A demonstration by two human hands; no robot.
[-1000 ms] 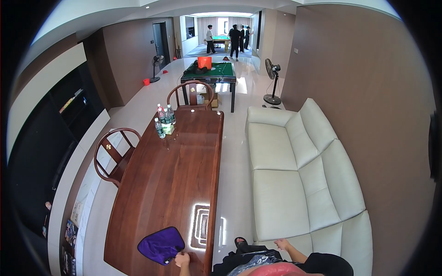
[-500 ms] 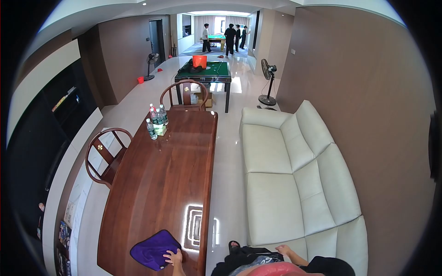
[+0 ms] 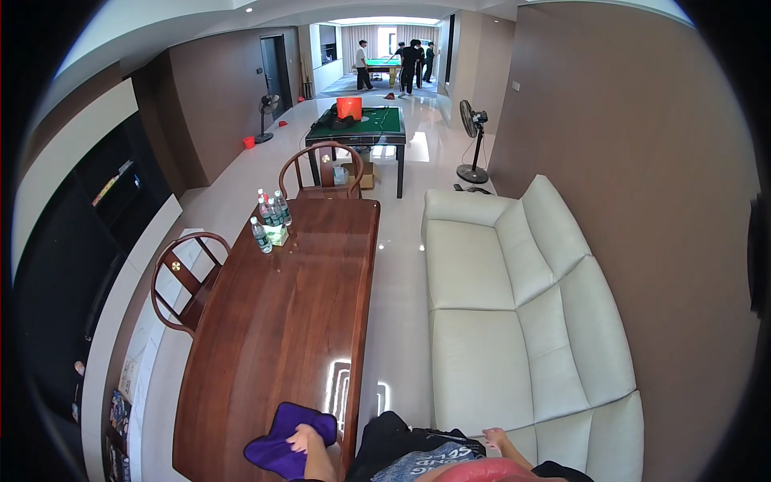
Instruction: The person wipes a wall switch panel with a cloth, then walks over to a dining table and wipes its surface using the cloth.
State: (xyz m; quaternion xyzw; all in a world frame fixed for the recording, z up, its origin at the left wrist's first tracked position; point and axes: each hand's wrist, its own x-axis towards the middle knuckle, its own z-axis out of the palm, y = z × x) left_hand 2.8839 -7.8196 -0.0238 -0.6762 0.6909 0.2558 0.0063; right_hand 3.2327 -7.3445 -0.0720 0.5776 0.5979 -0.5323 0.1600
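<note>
A purple cloth [image 3: 277, 454] lies crumpled on the near end of the brown wooden table [image 3: 281, 321], close to its right edge. My left hand [image 3: 303, 439] presses on the cloth from above, fingers bent against the fabric. Low in the view, my right hand [image 3: 496, 439] is held beside my body in front of the pale sofa [image 3: 482, 361]. Its fingers are loosely bent and apart, with nothing visible in them.
Several water bottles [image 3: 261, 235] and a tissue pack [image 3: 277, 234] stand at the table's far left. Wooden chairs [image 3: 193, 277] flank the table. Beyond are a green-topped table [image 3: 369, 122] with a red bucket [image 3: 348, 108], a floor fan [image 3: 474, 140], and several people [image 3: 409, 68].
My left hand has moved right with the cloth, toward the table's right edge, and the cloth has bunched differently. The view has shifted slightly. People in the background have changed positions.
</note>
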